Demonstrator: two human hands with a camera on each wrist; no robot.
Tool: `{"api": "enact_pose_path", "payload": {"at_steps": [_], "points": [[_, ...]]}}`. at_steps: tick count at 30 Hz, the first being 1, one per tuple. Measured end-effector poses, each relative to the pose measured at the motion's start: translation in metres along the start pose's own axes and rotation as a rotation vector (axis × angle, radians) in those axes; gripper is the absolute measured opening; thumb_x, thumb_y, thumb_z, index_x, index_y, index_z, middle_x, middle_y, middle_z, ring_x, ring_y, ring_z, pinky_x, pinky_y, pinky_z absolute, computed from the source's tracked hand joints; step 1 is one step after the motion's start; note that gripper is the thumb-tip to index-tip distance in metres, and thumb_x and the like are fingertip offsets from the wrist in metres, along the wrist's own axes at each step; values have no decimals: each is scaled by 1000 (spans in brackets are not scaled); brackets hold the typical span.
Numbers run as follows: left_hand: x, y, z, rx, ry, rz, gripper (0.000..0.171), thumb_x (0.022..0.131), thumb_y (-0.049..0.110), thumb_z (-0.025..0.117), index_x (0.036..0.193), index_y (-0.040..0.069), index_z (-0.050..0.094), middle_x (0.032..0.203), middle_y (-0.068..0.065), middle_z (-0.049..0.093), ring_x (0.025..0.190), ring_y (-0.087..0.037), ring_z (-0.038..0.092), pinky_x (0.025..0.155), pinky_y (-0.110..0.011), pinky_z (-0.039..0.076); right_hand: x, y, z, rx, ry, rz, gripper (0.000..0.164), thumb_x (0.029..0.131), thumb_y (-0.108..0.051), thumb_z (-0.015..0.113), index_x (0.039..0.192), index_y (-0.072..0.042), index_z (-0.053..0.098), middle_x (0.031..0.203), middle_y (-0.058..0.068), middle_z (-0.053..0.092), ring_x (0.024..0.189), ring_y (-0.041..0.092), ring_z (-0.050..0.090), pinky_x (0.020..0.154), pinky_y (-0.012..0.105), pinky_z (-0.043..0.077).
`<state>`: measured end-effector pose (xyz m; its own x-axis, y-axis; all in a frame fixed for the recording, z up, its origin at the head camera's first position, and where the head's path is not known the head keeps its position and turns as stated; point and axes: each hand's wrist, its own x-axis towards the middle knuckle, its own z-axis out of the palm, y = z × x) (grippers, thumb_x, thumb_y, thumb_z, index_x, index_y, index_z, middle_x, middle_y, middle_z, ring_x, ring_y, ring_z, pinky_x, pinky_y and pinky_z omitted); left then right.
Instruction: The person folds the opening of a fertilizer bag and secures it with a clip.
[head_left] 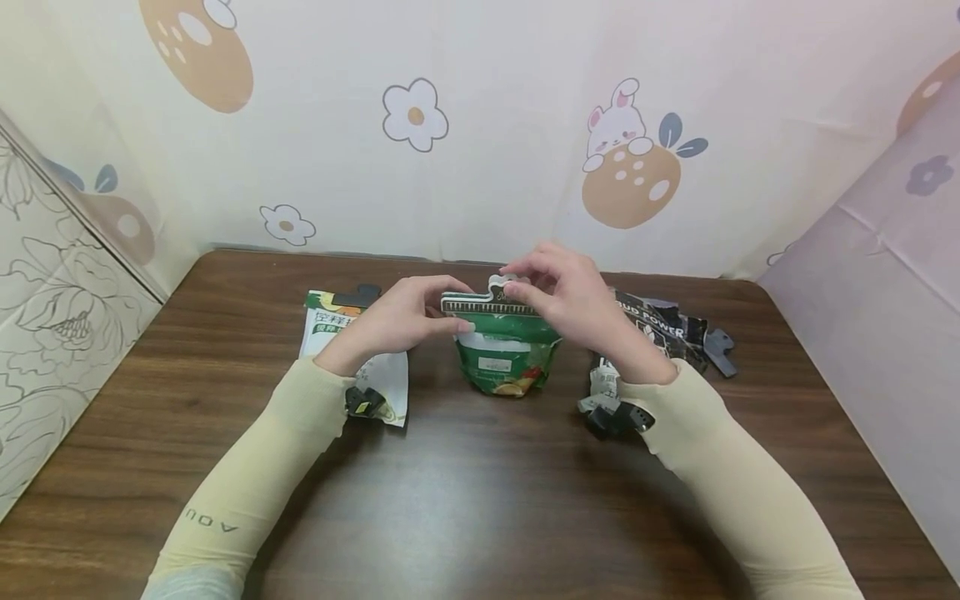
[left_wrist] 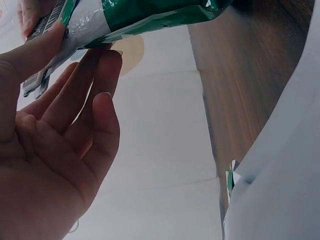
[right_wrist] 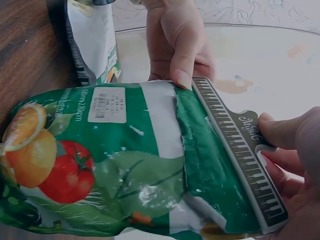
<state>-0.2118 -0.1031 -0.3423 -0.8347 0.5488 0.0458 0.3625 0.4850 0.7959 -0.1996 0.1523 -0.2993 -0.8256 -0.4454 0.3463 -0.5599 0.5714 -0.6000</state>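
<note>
My left grip (head_left: 405, 315) pinches the green bag (head_left: 498, 382), likely steadying it, while my right grip (head_left: 573, 296) pinches the piano-patterned clip (head_left: 474, 305) along the bag's top.

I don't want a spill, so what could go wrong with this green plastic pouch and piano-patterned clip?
The left hand has its thumb right beside one end of the black-and-white piano-patterned clip, so it might get nipped. The right hand pinches the clip's handle; if it slips, the clip could end up crooked across the green plastic pouch and leave a gap.
</note>
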Motion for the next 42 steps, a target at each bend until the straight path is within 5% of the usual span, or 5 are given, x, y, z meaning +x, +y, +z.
{"api": "enact_pose_path", "payload": {"at_steps": [8, 20, 27, 34, 42], "points": [[0, 1, 1, 11, -16, 3, 27, 92, 32, 73, 114, 18, 68, 93, 3, 69, 77, -18, 61, 67, -36, 46, -10, 13, -4, 60, 22, 19, 40, 93, -26, 74, 129, -14, 66, 106, 0, 69, 93, 13, 64, 84, 35, 52], [-3, -3, -5, 120, -112, -60, 29, 93, 45, 68, 80, 20, 74, 59, 5, 29, 52, -14, 23, 53, -33, 28, -49, 45, -12, -27, -108, 222, 45, 96, -37, 68, 134, -13, 61, 102, 5, 68, 88, 21, 65, 75, 44, 50], [-3, -2, -2, 135, -121, -49, 26, 93, 40, 70, 79, 19, 74, 57, 5, 30, 51, -14, 24, 53, -32, 28, -60, 49, -10, -37, -115, 239, 35, 97, -35, 67, 78, -10, 50, 67, 7, 50, 64, 23, 54, 60, 37, 40], [-2, 0, -2, 132, -103, -46, 19, 92, 37, 73, 81, 22, 77, 57, 5, 28, 51, -14, 23, 53, -32, 27, -60, 50, -11, -16, -144, 241, 22, 95, -33, 71, 99, -12, 70, 80, 2, 65, 68, 19, 56, 62, 34, 43], [-2, 1, -2, 99, -72, -76, 23, 92, 36, 73, 75, 21, 77, 58, 8, 44, 57, -15, 32, 56, -32, 30, -58, 53, -3, 1, -64, 263, 23, 93, -29, 73, 81, -10, 66, 63, 1, 47, 57, 20, 42, 54, 34, 36]]}}
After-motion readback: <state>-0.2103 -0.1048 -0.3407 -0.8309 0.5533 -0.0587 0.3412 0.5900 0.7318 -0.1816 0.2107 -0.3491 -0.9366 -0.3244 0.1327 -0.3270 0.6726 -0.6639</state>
